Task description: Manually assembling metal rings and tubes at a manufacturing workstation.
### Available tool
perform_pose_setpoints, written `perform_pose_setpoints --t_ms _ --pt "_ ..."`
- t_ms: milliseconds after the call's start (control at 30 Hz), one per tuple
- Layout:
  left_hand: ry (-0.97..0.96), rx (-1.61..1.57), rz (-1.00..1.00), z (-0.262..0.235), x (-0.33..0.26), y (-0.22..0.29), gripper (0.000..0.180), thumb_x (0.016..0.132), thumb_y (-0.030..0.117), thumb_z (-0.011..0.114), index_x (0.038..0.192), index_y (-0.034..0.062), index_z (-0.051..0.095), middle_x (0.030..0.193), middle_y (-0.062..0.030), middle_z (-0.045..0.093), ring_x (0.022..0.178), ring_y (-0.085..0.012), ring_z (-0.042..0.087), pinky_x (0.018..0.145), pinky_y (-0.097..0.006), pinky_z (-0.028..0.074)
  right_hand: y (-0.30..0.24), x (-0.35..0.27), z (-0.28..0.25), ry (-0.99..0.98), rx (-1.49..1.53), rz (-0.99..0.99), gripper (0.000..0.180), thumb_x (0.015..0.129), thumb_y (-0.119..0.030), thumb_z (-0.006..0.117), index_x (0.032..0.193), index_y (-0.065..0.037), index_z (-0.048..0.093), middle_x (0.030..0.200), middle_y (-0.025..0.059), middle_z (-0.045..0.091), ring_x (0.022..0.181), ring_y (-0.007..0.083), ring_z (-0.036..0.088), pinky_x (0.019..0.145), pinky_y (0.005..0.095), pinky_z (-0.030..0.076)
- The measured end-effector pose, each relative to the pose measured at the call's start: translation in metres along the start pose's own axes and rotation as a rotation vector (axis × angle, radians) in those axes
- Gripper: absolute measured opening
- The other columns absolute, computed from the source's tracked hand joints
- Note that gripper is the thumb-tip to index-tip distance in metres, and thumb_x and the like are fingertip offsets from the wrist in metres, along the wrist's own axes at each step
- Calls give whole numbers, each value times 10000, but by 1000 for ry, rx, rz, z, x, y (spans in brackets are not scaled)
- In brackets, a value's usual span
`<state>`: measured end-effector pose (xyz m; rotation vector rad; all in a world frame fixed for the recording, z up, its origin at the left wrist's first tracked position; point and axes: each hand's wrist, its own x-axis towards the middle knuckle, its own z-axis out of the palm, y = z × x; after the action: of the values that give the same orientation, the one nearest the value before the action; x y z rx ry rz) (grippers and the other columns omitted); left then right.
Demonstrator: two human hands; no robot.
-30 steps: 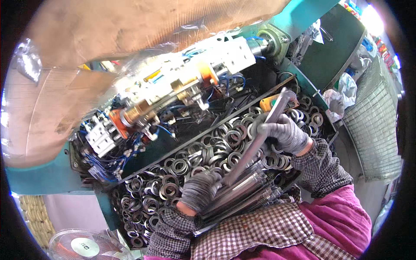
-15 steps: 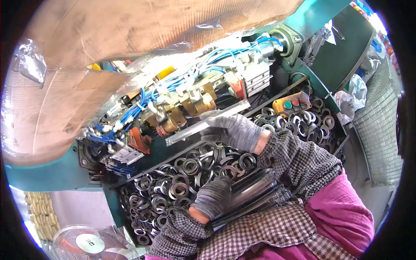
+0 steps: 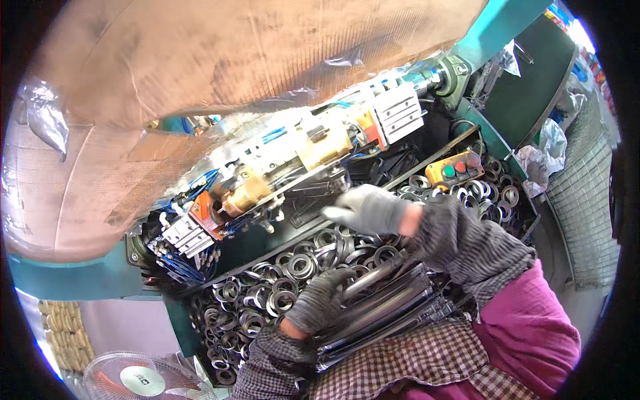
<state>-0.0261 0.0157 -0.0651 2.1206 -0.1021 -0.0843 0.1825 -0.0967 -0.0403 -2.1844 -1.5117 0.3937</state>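
Observation:
My left hand [image 3: 319, 303], in a grey knitted glove, is closed on the near end of a metal strip [image 3: 373, 277] at the top of a bundle of long dark strips [image 3: 387, 303] by my lap. My right hand [image 3: 373, 210], gloved too and blurred by motion, hangs over the front of the machine with its fingers stretched to the left and nothing visible in them. Beyond it, a long thin strip [image 3: 293, 183] lies along the machine's clamping fixture [image 3: 323, 150], which has brass-coloured blocks and white cylinders.
Metal rings [image 3: 300, 267] fill the tray below the machine. A yellow control box [image 3: 455, 169] with coloured buttons sits at the tray's right. Brown cardboard [image 3: 233, 60] covers the upper machine. A fan [image 3: 143, 380] stands at lower left, wire mesh [image 3: 583, 200] at right.
The strip has left my right hand, which has drawn slightly back toward me. The machine's fixture has turned, showing another side. One strip by my left hand now stands out from the bundle.

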Motion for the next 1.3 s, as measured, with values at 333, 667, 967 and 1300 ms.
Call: perform_pose_setpoints --t_ms 333,667,967,1300 --pt "-332 242 -199 11 6 42 510 779 149 706 1261 37 582 1152 -218 637 1065 -353 627 935 -381 495 8 -85 -5 -154 -128 384 255 803 -259 564 969 -90 661 828 164 681 790 356 669 693 471 522" --pt "-72 972 -211 -45 23 71 291 926 117 484 1160 53 643 1010 -186 689 911 -279 682 806 -376 554 25 -121 -17 389 219 260 215 888 -158 537 1053 -41 610 802 167 667 746 351 661 652 402 533" --pt "620 850 399 -121 142 -5 339 825 136 710 1151 71 647 1022 -157 680 972 -308 653 864 -363 515 -12 -109 -16 341 650 40 322 889 -97 618 1208 -52 628 1023 149 699 959 256 683 854 313 520" --pt "-45 502 -453 -71 27 -11 351 778 208 755 1083 50 686 992 -161 683 897 -298 668 825 -354 531 -1 -138 -12 260 645 212 268 889 -78 598 1151 -16 605 965 165 672 869 289 674 803 345 522"
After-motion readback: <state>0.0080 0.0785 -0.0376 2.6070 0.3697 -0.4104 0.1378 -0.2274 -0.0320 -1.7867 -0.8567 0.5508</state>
